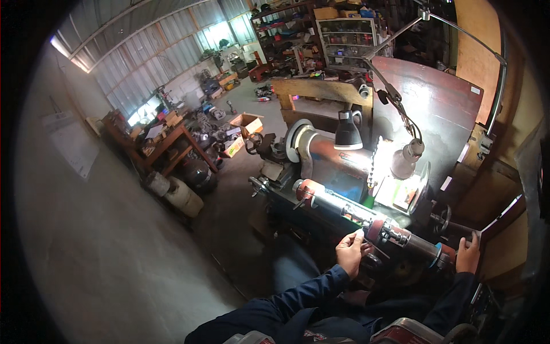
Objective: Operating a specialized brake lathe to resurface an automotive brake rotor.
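A long cylindrical bar assembly (418,245) lies across the front of a machine, with a red collar (376,229) near its middle and a red ring (307,191) towards its left end. My left hand (350,253) is closed at the collar, thumb and finger pinched together; whatever is between them is too small to make out. A thin rod (376,250) sticks out beside that hand. Farther right, my right hand (468,255) is beside the assembly's right end, fingers stretched and apart. Whether it touches a part there is unclear.
A black lamp (348,133) and a lit jointed-arm lamp (405,159) hang over the machine. Behind stands a metal sheet (441,94). A handwheel (442,218) sits near my right hand. Left are a wooden bench (172,146), jerrycans (182,198) and an open box (247,124).
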A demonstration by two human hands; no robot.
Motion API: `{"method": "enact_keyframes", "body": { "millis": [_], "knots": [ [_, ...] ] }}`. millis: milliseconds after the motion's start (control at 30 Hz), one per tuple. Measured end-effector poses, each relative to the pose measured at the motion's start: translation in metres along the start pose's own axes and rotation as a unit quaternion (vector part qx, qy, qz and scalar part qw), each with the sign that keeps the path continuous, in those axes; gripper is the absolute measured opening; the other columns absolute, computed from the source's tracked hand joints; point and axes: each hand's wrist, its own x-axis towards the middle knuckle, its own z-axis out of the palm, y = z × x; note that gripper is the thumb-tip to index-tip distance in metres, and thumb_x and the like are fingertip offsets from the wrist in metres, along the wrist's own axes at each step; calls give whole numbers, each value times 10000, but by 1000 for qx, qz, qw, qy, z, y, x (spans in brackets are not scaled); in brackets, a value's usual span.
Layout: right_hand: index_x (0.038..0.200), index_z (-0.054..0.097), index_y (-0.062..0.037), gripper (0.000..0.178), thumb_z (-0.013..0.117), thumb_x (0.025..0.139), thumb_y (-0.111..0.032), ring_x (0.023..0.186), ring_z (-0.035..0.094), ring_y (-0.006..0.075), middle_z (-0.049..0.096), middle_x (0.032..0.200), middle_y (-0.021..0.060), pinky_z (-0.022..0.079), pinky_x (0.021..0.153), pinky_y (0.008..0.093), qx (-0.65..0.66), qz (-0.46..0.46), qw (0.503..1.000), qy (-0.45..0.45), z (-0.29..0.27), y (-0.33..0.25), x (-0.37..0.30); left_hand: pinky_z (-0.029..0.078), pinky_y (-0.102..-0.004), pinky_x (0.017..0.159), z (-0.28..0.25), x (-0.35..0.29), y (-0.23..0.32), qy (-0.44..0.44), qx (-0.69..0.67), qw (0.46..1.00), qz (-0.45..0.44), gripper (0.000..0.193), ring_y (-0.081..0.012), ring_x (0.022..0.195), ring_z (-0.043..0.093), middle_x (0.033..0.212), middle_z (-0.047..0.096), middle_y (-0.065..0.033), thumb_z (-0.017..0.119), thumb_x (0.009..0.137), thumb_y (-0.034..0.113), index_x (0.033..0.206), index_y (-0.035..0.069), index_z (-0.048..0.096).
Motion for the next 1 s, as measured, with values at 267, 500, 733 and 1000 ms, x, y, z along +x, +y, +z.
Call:
{"method": "enact_keyframes", "body": {
  "millis": [267,500,733,1000],
  "knots": [
    [1366,521,-9,401,485,1007,-185,1224,554,372,602,1288,210,413,1039,467,-80,-252,941,211,13,29,-63,423,-211,527,-47,69,2,-141,-274,854,-420,157,-85,598,428,741,469,6,469,1058,139,1009,5,537],
    [1166,668,-59,352,554,976,-333,1038,658,346,701,1097,188,457,968,468,-123,-60,989,53,-25,-27,-25,401,-226,510,-72,85,-7,-171,-278,840,-432,106,-90,577,423,712,442,3,488,1033,92,960,28,529],
    [1150,669,-73,319,618,924,-292,999,664,352,709,1056,174,507,878,447,-184,-80,972,119,5,-2,-15,568,-324,642,-49,30,18,-132,85,988,1,162,-148,687,609,776,575,-38,546,1033,186,1015,27,567],
    [1184,657,-108,272,571,940,-193,831,682,301,729,912,123,484,783,427,-207,-164,948,179,1,3,-55,415,-195,538,-12,38,38,-92,356,880,301,122,-34,595,502,744,600,28,617,996,133,1011,18,651]
  ]
}}
